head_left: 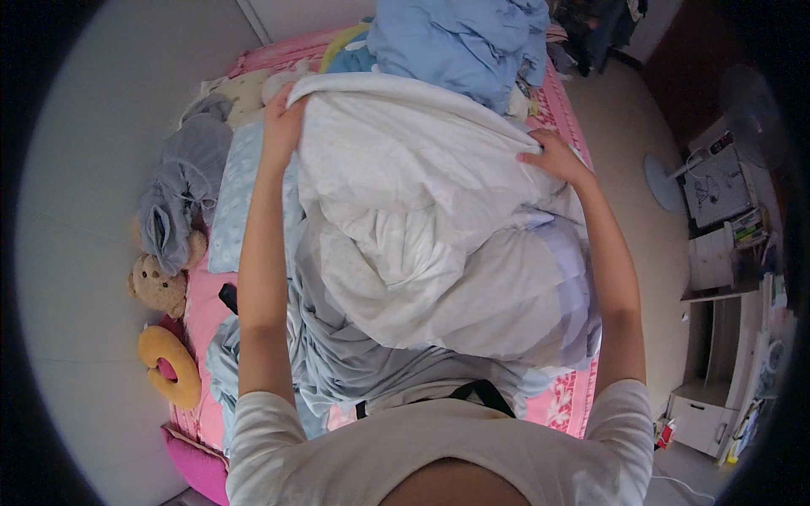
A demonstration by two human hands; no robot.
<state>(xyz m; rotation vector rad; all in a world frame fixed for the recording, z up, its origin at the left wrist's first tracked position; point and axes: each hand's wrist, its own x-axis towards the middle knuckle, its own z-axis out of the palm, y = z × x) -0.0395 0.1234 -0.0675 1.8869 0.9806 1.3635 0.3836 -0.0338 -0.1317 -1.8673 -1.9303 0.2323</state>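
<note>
Pink bed [202, 297] — blue bedding [456, 42], teddy [163, 288]

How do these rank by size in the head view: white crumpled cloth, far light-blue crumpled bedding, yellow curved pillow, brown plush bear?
1. White crumpled cloth
2. Light-blue crumpled bedding
3. Yellow curved pillow, brown plush bear: too alike to rank

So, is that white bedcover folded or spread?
Partly spread: the bedcover stretches between left hand and right hand, its middle bunched.

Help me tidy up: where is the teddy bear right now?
In the head view, the teddy bear is at the left, beside the pale wall, just below the grey cloth and above the yellow neck pillow.
</note>
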